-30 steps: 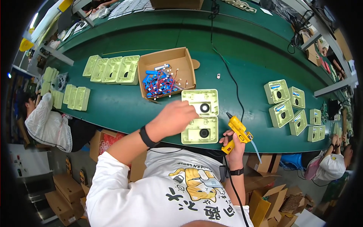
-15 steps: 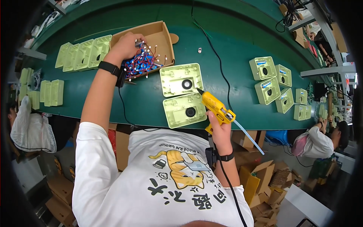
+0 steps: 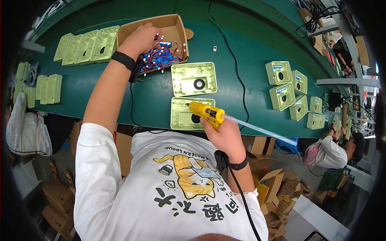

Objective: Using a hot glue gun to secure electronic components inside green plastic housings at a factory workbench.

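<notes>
My left hand [image 3: 141, 38] reaches into an open cardboard box [image 3: 175, 29], its fingers curled and partly hidden above a heap of blue batteries [image 3: 160, 57] with red and black leads and white plugs. What those fingers pinch cannot be made out. A yellow hot glue gun [image 3: 206, 110] is gripped by my right hand [image 3: 226, 138], with a long translucent glue stick [image 3: 261, 130] sticking out behind. Its nozzle is over the left part of the nearer pale green plastic housing [image 3: 179, 120]. The farther housing [image 3: 183, 72] lies open behind it, a round black part [image 3: 199, 84] inside.
More green housings [image 3: 82, 47] stand in a row at the left. Several housings holding blue batteries [image 3: 281, 96] sit at the right. A black cable [image 3: 234, 66] crosses the green table [image 3: 249, 60]. A small white piece [image 3: 214, 48] lies at the back. Other people work at both sides.
The glue gun has swung left, from beside the farther housing to over the nearer one, and now points left. My left hand stays in the box, shifted slightly over the batteries.
</notes>
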Action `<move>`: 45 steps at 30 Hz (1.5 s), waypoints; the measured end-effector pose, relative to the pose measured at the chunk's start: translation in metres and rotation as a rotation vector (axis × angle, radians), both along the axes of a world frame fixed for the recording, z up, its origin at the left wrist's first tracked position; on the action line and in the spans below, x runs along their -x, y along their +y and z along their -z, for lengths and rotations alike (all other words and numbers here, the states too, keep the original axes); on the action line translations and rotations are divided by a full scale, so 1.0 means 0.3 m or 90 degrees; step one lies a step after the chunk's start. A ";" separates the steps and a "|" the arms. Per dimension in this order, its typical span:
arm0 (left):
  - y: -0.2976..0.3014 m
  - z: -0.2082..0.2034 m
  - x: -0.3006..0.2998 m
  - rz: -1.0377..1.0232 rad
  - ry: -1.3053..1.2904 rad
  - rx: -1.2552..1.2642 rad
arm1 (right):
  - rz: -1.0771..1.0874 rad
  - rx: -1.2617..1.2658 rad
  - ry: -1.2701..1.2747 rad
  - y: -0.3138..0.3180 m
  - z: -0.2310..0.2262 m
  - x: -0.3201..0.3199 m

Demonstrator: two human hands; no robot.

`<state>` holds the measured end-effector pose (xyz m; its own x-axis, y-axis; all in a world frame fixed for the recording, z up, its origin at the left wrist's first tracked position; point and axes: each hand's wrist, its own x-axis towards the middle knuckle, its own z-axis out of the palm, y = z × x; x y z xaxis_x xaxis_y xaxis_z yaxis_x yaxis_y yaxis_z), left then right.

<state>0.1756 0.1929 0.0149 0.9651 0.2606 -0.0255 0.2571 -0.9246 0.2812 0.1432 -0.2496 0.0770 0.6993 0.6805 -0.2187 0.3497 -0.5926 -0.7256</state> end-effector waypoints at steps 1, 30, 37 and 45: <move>0.001 -0.002 0.003 -0.001 0.000 -0.002 | 0.001 -0.001 -0.001 0.012 0.003 0.004; 0.040 0.011 -0.009 -0.121 -0.054 0.055 | 0.109 -0.083 -0.062 -0.100 0.110 0.071; 0.050 0.039 -0.025 -0.076 -0.138 -0.047 | 0.062 -0.031 -0.211 -0.073 0.103 0.126; -0.044 -0.181 0.066 -0.182 -0.302 0.053 | 0.070 0.008 -0.197 -0.063 0.087 0.126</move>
<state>0.1557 0.1796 0.0693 0.7665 0.5298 0.3630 0.3217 -0.8059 0.4969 0.1053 -0.2685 0.0509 0.8027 0.5963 0.0083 0.4866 -0.6468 -0.5873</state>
